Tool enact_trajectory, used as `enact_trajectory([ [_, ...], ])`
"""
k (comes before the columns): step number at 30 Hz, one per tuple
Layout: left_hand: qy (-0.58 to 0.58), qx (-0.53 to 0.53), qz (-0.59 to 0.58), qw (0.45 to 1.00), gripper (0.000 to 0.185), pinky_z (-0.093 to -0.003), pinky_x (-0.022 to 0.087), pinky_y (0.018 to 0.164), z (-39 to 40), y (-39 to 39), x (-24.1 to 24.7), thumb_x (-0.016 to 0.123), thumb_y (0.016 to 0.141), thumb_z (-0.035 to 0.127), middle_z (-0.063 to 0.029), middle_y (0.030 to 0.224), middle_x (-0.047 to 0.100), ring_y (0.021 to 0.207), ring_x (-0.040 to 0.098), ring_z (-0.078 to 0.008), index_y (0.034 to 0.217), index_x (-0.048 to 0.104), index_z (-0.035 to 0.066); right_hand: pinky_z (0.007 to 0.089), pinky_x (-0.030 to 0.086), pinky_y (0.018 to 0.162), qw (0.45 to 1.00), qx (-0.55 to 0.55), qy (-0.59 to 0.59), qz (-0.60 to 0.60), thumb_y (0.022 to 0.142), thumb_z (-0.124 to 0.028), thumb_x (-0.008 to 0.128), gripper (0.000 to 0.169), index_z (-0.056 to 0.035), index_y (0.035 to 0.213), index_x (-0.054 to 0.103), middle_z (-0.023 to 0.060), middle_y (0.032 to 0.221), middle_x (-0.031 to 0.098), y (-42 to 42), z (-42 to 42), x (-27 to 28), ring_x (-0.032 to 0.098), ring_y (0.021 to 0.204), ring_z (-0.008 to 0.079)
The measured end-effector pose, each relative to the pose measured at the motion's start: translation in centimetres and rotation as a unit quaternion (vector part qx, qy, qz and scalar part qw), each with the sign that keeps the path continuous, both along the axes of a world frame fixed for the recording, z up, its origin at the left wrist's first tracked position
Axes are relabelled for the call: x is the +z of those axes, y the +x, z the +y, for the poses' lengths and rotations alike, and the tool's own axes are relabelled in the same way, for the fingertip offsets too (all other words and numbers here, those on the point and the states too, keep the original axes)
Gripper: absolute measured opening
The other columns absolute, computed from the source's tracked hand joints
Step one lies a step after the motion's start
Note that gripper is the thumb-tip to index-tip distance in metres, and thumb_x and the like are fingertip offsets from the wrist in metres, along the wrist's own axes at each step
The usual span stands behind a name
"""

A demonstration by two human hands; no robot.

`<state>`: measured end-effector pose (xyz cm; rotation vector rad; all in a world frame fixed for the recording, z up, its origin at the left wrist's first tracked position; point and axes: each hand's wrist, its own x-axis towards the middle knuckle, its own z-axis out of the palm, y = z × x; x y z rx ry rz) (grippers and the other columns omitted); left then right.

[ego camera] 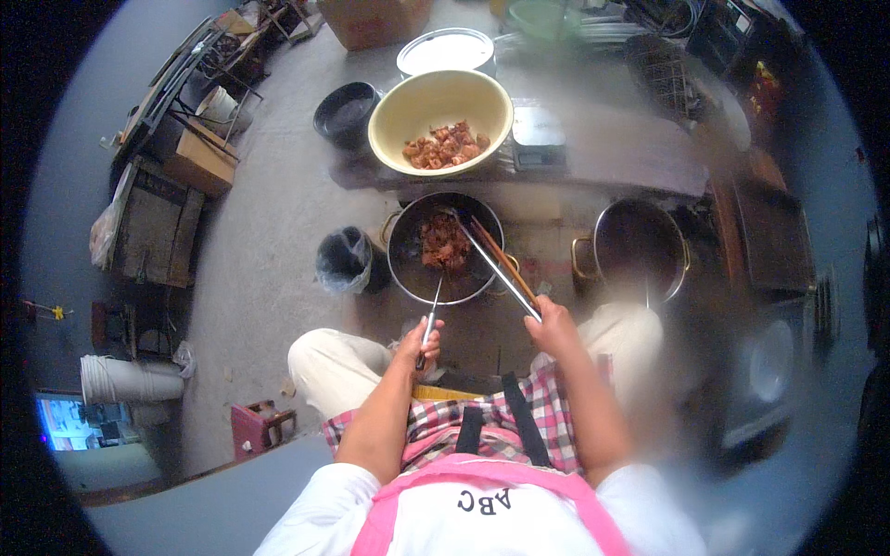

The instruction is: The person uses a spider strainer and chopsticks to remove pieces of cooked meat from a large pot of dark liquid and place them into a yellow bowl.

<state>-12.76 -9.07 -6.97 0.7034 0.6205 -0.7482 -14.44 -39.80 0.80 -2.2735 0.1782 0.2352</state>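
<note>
A wide metal pot (502,226) with brass-coloured handles stands before me, and a heap of reddish-brown meat pieces (445,243) sits in it. My left hand (424,345) grips a utensil with a dark-and-silver handle (430,328). Its thin metal shaft reaches over the near rim to the meat, which hides its far end. In my right hand (553,325) are a long metal utensil (499,270) and brown wooden sticks (502,254), side by side. Both slant into the pot's right side. Beyond the pot, a large cream bowl (386,142) contains more meat pieces (446,144).
Left of the pot stands a bin with a clear plastic liner (345,258). A second pot (640,243) stands to the right. Behind are a black bucket (344,115), a round silver-coloured container (446,52) and a flat, scale-like device (539,132). A small red stool (257,429) sits lower left.
</note>
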Motion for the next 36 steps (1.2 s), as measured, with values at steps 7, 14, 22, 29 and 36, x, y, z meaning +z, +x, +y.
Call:
enact_trajectory([
  [7, 0.008, 0.007, -0.008, 1.000, 0.034, -0.0187, 0.029, 0.036, -0.7, -0.2, 1.6, 0.043, 0.092, 0.034, 0.0001, 0.063, 0.047, 0.040, 0.034, -0.0045, 0.105, 0.049, 0.002, 0.0498, 0.045, 0.068, 0.999, -0.029, -0.045, 0.000, 0.075, -0.021, 0.054, 0.024, -0.0034, 0.091, 0.047, 0.0249, 0.077, 0.059, -0.3, 0.4, 1.2, 0.057, 0.075, 0.0424],
  [14, 0.010, -0.003, -0.039, 0.999, 0.035, -0.0195, 0.030, 0.036, -0.4, -0.8, 2.7, 0.041, 0.093, 0.035, 0.0003, 0.062, 0.045, 0.039, 0.034, -0.0050, 0.104, 0.048, 0.002, 0.0489, 0.044, 0.072, 0.998, -0.049, -0.008, 0.034, 0.074, -0.023, 0.056, 0.028, -0.0015, 0.090, 0.050, 0.0253, 0.082, 0.059, -0.9, 0.3, 1.0, 0.057, 0.080, 0.0418],
  [22, 0.022, -0.001, -0.036, 0.999, 0.035, -0.0198, 0.031, 0.036, -0.9, -1.2, 4.4, 0.040, 0.094, 0.034, 0.0007, 0.062, 0.044, 0.039, 0.034, -0.0052, 0.103, 0.048, 0.002, 0.0480, 0.043, 0.075, 0.998, -0.034, 0.022, 0.056, 0.074, -0.025, 0.054, 0.029, -0.0016, 0.091, 0.051, 0.0259, 0.087, 0.059, -1.8, 1.3, 2.8, 0.056, 0.085, 0.0417],
  [29, 0.032, 0.005, -0.033, 0.999, 0.035, -0.0195, 0.031, 0.036, -0.6, -1.9, 6.1, 0.040, 0.093, 0.035, 0.0007, 0.062, 0.043, 0.039, 0.034, -0.0051, 0.103, 0.049, 0.002, 0.0483, 0.044, 0.074, 0.998, -0.044, 0.031, 0.038, 0.075, -0.022, 0.054, 0.027, -0.0016, 0.092, 0.051, 0.0256, 0.085, 0.059, -2.2, 1.6, 2.1, 0.057, 0.083, 0.0416],
  [36, 0.027, 0.006, -0.029, 0.999, 0.037, -0.0192, 0.030, 0.035, -0.3, -2.9, 7.9, 0.041, 0.093, 0.037, 0.0007, 0.061, 0.044, 0.038, 0.034, -0.0049, 0.103, 0.049, 0.002, 0.0476, 0.044, 0.075, 0.998, -0.042, 0.009, 0.046, 0.074, -0.022, 0.055, 0.028, -0.0015, 0.092, 0.052, 0.0258, 0.085, 0.059, -1.8, 1.2, 0.7, 0.057, 0.083, 0.0415],
])
